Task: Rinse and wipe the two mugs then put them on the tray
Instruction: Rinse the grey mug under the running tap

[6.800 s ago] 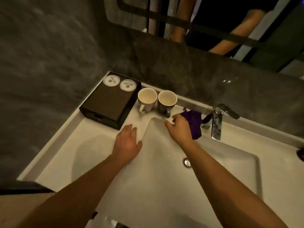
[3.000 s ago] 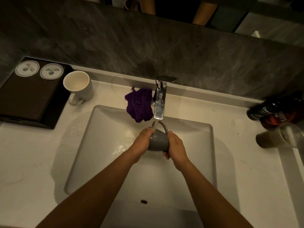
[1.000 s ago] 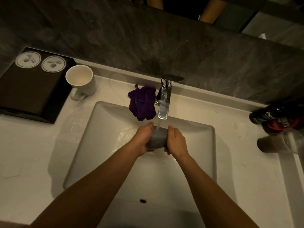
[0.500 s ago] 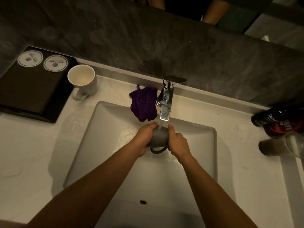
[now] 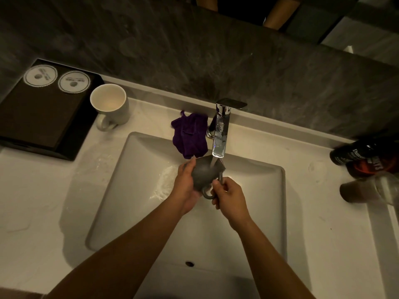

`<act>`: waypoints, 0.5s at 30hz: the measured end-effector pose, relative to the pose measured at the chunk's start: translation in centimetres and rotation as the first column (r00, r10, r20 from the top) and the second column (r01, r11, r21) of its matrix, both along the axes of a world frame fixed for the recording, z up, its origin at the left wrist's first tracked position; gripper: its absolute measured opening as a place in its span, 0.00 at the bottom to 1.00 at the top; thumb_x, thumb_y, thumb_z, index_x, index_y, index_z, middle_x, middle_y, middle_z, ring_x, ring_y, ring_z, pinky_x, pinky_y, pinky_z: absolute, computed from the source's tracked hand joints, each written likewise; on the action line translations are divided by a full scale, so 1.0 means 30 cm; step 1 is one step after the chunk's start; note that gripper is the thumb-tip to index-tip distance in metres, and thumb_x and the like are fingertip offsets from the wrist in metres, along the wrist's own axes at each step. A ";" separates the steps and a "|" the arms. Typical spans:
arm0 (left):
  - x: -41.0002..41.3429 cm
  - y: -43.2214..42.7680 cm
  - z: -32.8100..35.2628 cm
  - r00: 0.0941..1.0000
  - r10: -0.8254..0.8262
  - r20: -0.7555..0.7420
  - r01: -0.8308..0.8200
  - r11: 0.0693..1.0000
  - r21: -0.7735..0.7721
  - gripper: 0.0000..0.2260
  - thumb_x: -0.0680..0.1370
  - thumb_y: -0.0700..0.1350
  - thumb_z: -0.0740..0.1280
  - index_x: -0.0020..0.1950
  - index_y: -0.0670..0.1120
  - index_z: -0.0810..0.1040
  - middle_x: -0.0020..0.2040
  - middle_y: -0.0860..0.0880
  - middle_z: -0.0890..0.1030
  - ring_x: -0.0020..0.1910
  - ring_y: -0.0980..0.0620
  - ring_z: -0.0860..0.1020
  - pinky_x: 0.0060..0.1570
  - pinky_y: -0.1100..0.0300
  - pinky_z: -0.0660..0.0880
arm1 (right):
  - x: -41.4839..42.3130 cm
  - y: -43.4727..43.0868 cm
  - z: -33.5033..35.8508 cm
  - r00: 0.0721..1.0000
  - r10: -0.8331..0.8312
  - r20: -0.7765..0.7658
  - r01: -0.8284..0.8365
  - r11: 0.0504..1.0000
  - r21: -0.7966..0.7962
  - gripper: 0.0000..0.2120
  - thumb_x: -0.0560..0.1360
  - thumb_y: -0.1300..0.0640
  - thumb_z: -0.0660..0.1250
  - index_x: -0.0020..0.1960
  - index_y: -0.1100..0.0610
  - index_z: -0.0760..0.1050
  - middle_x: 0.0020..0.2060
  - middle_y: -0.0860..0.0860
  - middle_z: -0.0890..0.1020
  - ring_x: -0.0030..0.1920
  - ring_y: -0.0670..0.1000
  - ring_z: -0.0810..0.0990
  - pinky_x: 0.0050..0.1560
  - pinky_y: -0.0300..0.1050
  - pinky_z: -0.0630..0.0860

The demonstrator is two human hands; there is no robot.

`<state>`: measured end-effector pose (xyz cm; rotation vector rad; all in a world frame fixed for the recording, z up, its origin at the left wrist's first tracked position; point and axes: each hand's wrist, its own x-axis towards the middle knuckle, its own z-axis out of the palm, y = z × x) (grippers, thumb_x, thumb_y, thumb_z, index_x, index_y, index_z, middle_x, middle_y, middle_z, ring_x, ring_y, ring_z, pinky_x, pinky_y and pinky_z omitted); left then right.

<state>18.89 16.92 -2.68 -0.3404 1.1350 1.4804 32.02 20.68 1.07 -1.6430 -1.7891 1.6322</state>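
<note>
A grey mug [image 5: 204, 172] lies tilted under the running tap [image 5: 220, 134], over the white sink [image 5: 129, 190]. My left hand [image 5: 186, 186] cups the mug's body from the left. My right hand [image 5: 228, 197] pinches its handle, which points toward me. A second, white mug [image 5: 111, 106] stands upright on the counter at the back left, beside the dark tray [image 5: 43, 117]. A purple cloth [image 5: 191, 133] hangs over the sink's back rim, left of the tap.
Two round white coasters [image 5: 56, 78] lie on the tray's far end. Dark bottles [image 5: 362, 156] and a tipped glass [image 5: 367, 190] crowd the counter's right edge. A dark stone wall runs behind the counter.
The grey mug has turned in my hands under the stream. My right hand moved off its body onto the handle. The white mug, cloth and tray stay put.
</note>
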 end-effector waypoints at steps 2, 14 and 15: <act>0.003 -0.029 -0.006 0.998 0.006 0.066 -0.003 0.999 -0.037 0.22 0.81 0.57 0.66 0.71 0.48 0.76 0.65 0.41 0.84 0.63 0.38 0.82 0.62 0.41 0.78 | -0.006 -0.028 0.004 1.000 0.017 0.017 -0.017 1.000 0.025 0.12 0.83 0.53 0.63 0.50 0.61 0.77 0.37 0.55 0.84 0.30 0.46 0.80 0.34 0.42 0.79; -0.104 -0.249 0.007 0.997 -0.002 0.078 0.022 0.966 -0.256 0.14 0.85 0.50 0.60 0.60 0.43 0.79 0.57 0.37 0.84 0.58 0.36 0.82 0.52 0.41 0.81 | -0.103 -0.148 -0.012 0.890 0.314 0.330 -0.389 0.902 0.189 0.08 0.82 0.49 0.64 0.53 0.53 0.77 0.47 0.52 0.84 0.46 0.53 0.82 0.51 0.53 0.81; -0.125 -0.261 0.020 0.996 -0.073 -0.051 0.054 0.949 -0.311 0.11 0.85 0.49 0.60 0.57 0.43 0.79 0.58 0.38 0.83 0.58 0.38 0.82 0.53 0.43 0.81 | -0.111 -0.154 -0.007 0.883 0.329 0.336 -0.411 0.887 0.211 0.08 0.82 0.50 0.64 0.54 0.54 0.77 0.48 0.52 0.84 0.46 0.53 0.82 0.52 0.52 0.80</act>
